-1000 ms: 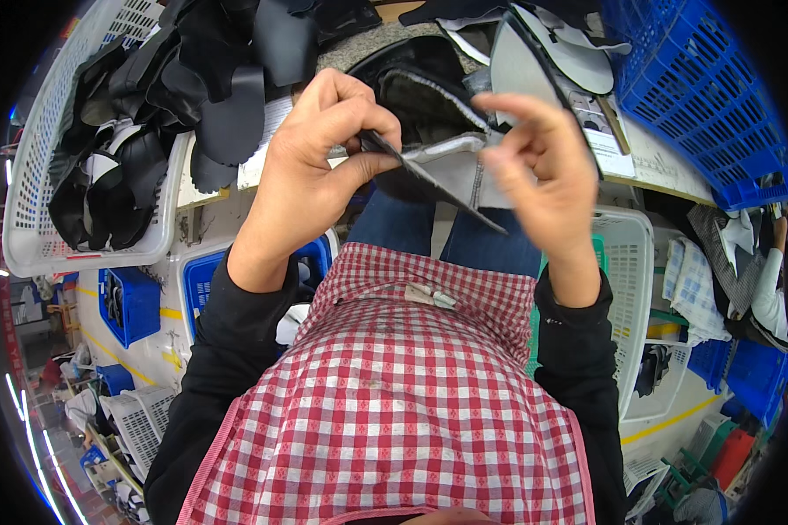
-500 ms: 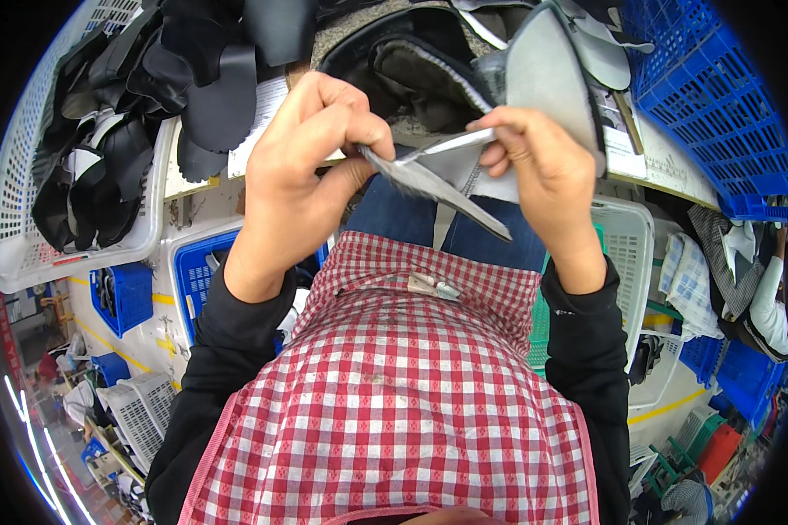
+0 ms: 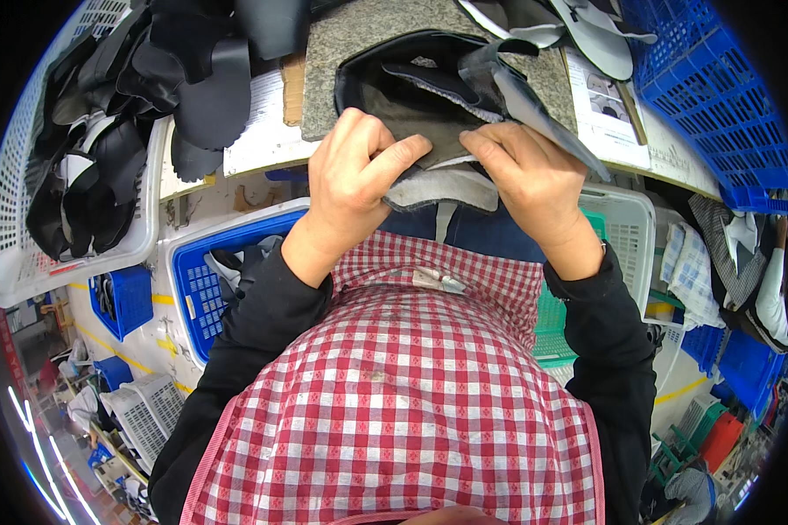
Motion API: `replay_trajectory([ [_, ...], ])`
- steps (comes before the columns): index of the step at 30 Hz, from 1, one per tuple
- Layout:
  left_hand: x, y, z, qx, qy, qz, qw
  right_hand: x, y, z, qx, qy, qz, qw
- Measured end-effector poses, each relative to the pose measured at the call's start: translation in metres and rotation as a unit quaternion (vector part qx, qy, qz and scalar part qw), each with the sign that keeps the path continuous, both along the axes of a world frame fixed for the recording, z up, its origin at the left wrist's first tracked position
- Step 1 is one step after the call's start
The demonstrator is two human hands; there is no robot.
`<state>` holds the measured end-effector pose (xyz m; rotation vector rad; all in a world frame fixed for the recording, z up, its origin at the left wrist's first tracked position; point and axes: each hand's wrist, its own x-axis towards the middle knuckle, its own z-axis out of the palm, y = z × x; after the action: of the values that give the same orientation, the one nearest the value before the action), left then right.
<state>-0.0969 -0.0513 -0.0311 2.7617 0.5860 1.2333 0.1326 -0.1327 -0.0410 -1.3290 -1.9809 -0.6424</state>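
A black boot upper (image 3: pixel 359 83) with grey lining lies partly on the stone slab, its near edge hanging toward my lap. My left hand (image 3: pixel 346 184) is closed on that edge, thumb on top and fingers curled beneath. Level with it, my right hand (image 3: pixel 538 188) also grips the edge, its thumb pressing on the lining. Between and below the hands, a pale grey fuzzy flap (image 3: pixel 442 190) hangs down. A thin white strip shows just above this flap, mostly hidden. To the right, a stiff grey panel of the upper leans over my right fingers.
The stone slab (image 3: pixel 324 52) sits on a white worktable. A white basket (image 3: pixel 153 219) of black leather pieces stands left, and a blue crate (image 3: pixel 718 114) right. Grey and white cut pieces (image 3: pixel 600 48) lie at the back right. Beneath are a blue-lined basket (image 3: pixel 188 271) and a green one (image 3: pixel 556 319).
My right hand has left the raised white strip and now pinches the upper's edge. Both hands have turned the piece, so its fuzzy flap lies crosswise. More of the slab shows.
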Motion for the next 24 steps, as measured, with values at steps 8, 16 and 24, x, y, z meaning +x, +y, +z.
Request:
replay_trajectory([
  [8, 0.003, 0.003, 0.000, 0.055, 0.005, -0.023, 0.998, 0.008, -0.010, 0.000, 0.006, -0.008, 0.021, 1.000],
  [16, 0.005, -0.001, 0.004, 0.051, -0.019, -0.037, 0.998, 0.014, -0.010, 0.014, -0.003, 0.017, 0.040, 0.999],
  [24, 0.004, 0.001, 0.003, 0.033, -0.029, -0.040, 0.998, 0.018, -0.016, 0.011, -0.024, 0.036, 0.099, 0.994],
])
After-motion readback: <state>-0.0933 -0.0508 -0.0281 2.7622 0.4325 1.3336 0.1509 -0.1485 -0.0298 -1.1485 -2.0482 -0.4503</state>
